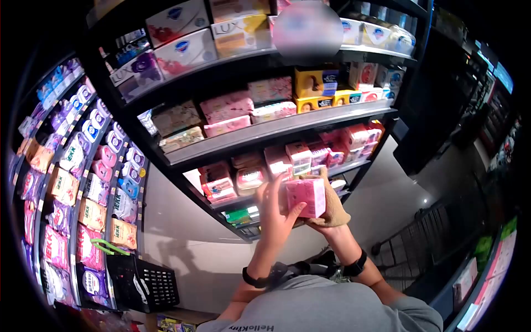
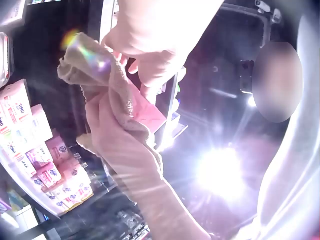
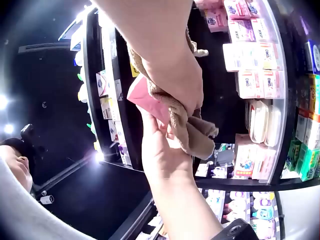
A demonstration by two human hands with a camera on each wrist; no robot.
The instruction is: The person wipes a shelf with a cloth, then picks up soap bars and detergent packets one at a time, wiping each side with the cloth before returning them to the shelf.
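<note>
A small pink box [image 1: 307, 198] is held up before the shelves at chest height. My left hand [image 1: 271, 213] holds it from the left, thumb across its front face, the other fingers blurred and pointing up. A brown cloth [image 1: 336, 207] lies behind the box and along its right side. From below, my right hand [image 1: 330, 230] grips the cloth against the box, most of its fingers hidden. In the right wrist view, the cloth [image 3: 200, 142] hangs past the right hand [image 3: 175, 75], and the left fingers [image 3: 159, 129] touch the box [image 3: 149, 100].
Ahead stands a dark shelf unit [image 1: 276, 133] with boxed soaps and pink packs. Bottles and bags fill a shelf [image 1: 99, 182] at left. A black basket [image 1: 161, 285] sits low left. A shopping cart [image 1: 420, 235] stands at right on the pale floor [image 1: 188, 216].
</note>
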